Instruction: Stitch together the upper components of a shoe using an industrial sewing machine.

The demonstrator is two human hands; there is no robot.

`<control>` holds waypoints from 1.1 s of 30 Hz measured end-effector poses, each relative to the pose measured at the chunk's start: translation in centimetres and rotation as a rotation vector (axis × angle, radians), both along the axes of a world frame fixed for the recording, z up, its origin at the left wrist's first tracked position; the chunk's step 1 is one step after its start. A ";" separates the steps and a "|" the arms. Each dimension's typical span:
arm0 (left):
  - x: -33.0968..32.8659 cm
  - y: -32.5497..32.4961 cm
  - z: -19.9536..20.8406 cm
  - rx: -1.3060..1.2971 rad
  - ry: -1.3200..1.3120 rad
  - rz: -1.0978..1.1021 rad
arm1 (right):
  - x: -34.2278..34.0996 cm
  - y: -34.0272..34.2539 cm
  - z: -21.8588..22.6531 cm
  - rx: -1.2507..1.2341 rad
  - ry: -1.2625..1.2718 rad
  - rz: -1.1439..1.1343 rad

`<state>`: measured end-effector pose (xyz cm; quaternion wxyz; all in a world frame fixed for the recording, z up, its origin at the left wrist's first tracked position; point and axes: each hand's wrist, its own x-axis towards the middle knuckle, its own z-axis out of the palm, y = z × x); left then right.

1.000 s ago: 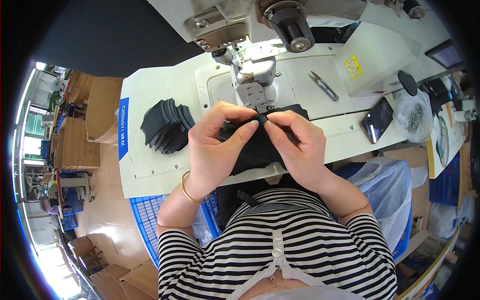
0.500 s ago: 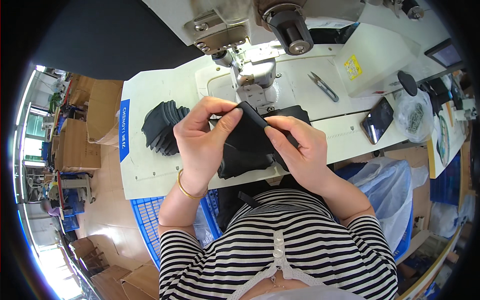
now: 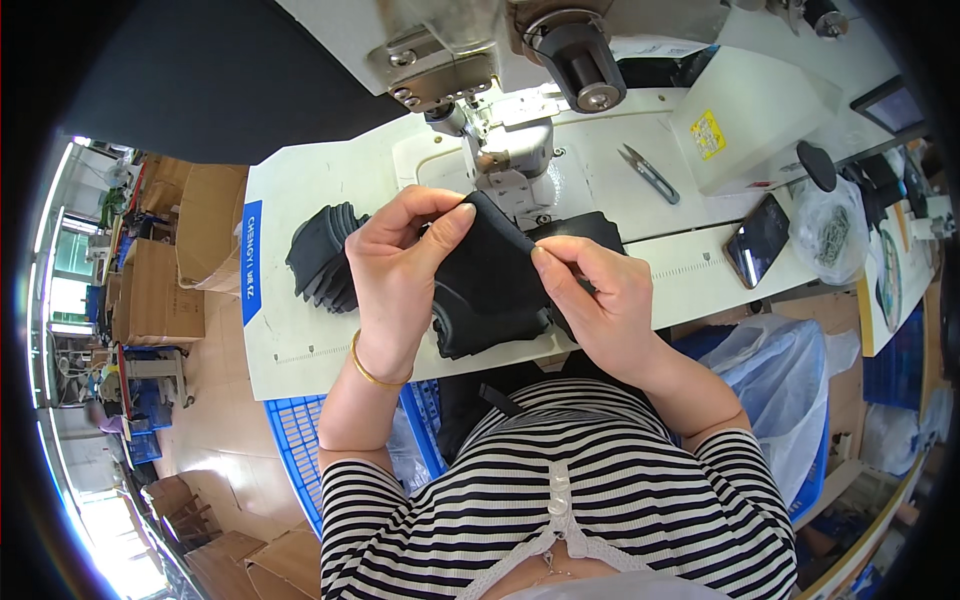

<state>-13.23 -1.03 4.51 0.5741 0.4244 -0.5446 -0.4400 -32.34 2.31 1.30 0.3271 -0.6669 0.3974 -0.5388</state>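
Note:
A black fabric piece is stretched between my two hands, in front of the sewing machine. My left hand pinches its upper left corner between thumb and fingers. At its right end, my right hand grips the same upper edge with thumb and forefinger. The lower part of the cloth hangs down toward the table's front edge. More black fabric lies behind my right hand, partly hidden. To the left of my left hand sits a stack of black fabric pieces.
Thread snips lie on the white table, right of the machine. Further right are a phone and a plastic bag. Blue baskets stand below the table, and cardboard boxes at left.
The fabric's upper edge has shifted slightly left, and more of its face now shows, spread flatter below my fingers. Both hands keep their pinch.

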 end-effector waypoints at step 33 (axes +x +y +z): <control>1.7 -8.1 3.1 0.454 0.024 -0.194 | 1.7 -3.4 0.6 0.322 -0.427 0.099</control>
